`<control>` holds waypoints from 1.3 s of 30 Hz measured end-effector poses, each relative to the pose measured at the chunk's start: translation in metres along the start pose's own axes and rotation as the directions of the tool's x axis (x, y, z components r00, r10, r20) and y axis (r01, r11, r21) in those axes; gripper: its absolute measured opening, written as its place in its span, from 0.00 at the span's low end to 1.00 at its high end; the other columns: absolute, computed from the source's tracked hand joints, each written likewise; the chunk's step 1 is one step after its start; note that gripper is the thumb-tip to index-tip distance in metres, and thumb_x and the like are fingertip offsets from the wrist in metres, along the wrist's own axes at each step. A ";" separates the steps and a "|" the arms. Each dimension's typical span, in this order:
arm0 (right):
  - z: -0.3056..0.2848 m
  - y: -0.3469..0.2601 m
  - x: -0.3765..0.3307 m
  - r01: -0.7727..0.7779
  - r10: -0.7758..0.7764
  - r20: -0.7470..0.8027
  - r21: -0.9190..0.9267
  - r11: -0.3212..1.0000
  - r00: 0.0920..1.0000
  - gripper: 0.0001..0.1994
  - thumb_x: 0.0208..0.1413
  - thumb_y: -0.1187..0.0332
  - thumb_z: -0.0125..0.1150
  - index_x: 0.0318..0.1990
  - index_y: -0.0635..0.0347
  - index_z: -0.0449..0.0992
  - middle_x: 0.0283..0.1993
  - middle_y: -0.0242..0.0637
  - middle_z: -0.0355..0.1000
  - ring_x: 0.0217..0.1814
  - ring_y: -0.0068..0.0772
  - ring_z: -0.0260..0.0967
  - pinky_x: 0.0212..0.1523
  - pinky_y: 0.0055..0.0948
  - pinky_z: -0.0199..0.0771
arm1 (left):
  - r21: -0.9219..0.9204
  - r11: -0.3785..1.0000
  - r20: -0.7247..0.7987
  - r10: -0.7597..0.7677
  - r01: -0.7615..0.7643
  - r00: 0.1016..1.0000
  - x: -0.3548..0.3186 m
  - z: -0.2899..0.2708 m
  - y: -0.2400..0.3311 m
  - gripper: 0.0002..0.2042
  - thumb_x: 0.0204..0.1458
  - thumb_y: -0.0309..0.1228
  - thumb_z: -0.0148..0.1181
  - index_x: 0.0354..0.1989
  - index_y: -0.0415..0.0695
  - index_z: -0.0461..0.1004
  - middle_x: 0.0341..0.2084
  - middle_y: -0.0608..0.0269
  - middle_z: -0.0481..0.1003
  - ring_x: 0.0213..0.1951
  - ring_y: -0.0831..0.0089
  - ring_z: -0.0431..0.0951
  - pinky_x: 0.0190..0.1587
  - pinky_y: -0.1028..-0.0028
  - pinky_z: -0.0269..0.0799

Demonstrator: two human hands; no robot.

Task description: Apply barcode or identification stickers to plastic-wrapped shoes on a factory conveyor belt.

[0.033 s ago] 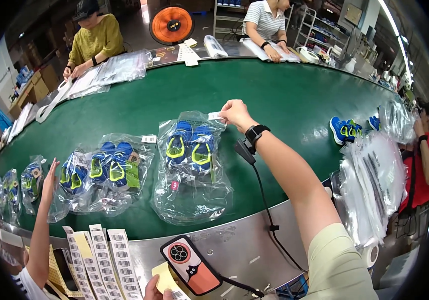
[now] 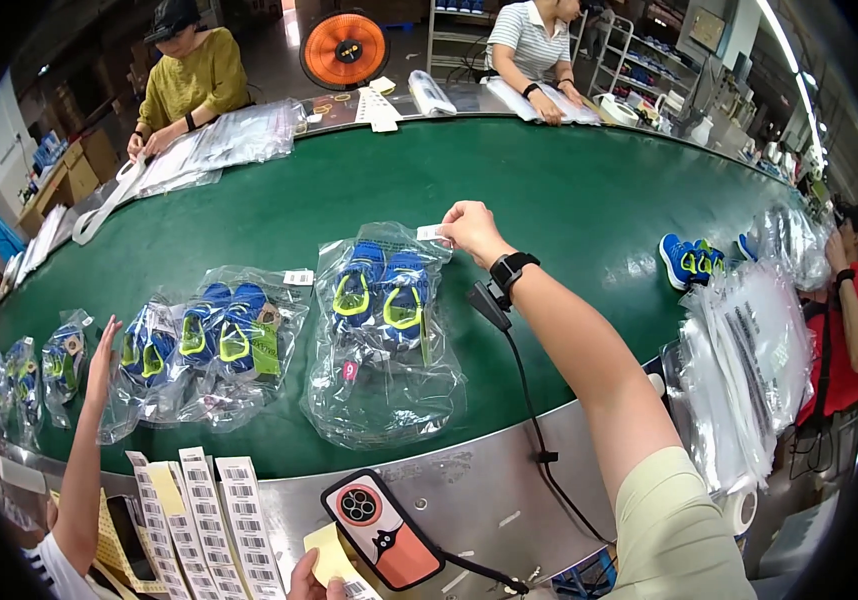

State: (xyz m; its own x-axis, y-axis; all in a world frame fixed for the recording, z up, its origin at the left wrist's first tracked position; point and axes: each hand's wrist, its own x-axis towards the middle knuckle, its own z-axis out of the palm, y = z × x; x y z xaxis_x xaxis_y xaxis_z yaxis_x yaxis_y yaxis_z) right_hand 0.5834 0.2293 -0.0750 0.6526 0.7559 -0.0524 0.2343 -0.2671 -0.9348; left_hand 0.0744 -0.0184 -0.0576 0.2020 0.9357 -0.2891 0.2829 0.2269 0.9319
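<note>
My right hand (image 2: 474,232), with a black watch on its wrist, is closed in a pinch on a white label (image 2: 430,232) at the upper right corner of a clear plastic bag (image 2: 389,400). Inside the bag lies a pair of blue shoes (image 2: 404,300) with lime-green trim, flat on the green belt. At the lower edge, my left hand (image 2: 311,580) is closed on a yellow label sheet (image 2: 328,556) with white barcode labels. Only part of that hand shows.
A phone (image 2: 384,530) lies on the metal edge beside several barcode label strips (image 2: 249,525). More bagged shoes (image 2: 219,335) lie leftward, where another person's hand (image 2: 101,365) reaches in. Stacked plastic bags (image 2: 749,350) and unbagged shoes (image 2: 689,262) are at right. Two people work across the belt (image 2: 529,190).
At the far right, the co-worker's clear bag has shifted slightly left, over a blue shoe. My hands and the bag in front of me stay in place.
</note>
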 end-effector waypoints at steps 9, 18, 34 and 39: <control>-0.010 -0.006 -0.059 0.383 -0.377 -0.167 0.007 0.924 0.911 0.23 0.46 0.80 0.58 0.53 0.65 0.67 0.36 0.38 0.76 0.35 0.23 0.73 0.38 0.25 0.74 | -0.091 0.995 -0.026 0.042 -0.045 0.999 0.001 0.001 -0.001 0.17 0.56 0.20 0.50 0.56 0.36 0.68 0.34 0.67 0.72 0.27 0.85 0.68 0.30 0.84 0.64; 0.036 -0.067 -0.368 0.433 -0.510 0.750 0.328 0.840 0.421 0.12 0.50 0.68 0.61 0.22 0.70 0.71 0.18 0.45 0.67 0.19 0.38 0.64 0.25 0.34 0.64 | -0.288 0.939 -0.195 0.133 -0.187 0.972 -0.002 0.012 0.052 0.07 0.58 0.25 0.54 0.41 0.36 0.74 0.28 0.66 0.74 0.29 0.81 0.70 0.33 0.82 0.66; 0.004 -0.060 -0.396 0.586 -0.654 0.440 0.299 0.753 0.616 0.05 0.51 0.73 0.60 0.35 0.65 0.74 0.40 0.38 0.67 0.41 0.36 0.69 0.40 0.30 0.70 | -0.087 0.951 0.005 0.297 -0.296 0.955 -0.028 0.031 0.075 0.10 0.55 0.21 0.57 0.46 0.32 0.74 0.32 0.60 0.78 0.34 0.78 0.77 0.37 0.80 0.72; -0.007 -0.078 -0.404 0.774 -0.794 0.351 0.236 0.587 0.496 0.07 0.48 0.76 0.60 0.35 0.67 0.73 0.41 0.40 0.66 0.44 0.42 0.68 0.45 0.34 0.71 | -0.101 0.966 0.006 0.240 -0.239 0.971 -0.028 0.032 0.056 0.11 0.55 0.22 0.57 0.46 0.34 0.74 0.29 0.64 0.77 0.30 0.81 0.74 0.34 0.82 0.70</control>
State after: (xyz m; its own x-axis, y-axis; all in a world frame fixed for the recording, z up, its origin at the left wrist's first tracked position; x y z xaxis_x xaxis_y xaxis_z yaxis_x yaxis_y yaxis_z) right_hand 0.3066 -0.0588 0.0219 -0.1154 0.7966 0.5934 0.4731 0.5694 -0.6723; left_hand 0.1146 -0.0408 -0.0040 0.2699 0.9611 -0.0579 0.1300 0.0232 0.9912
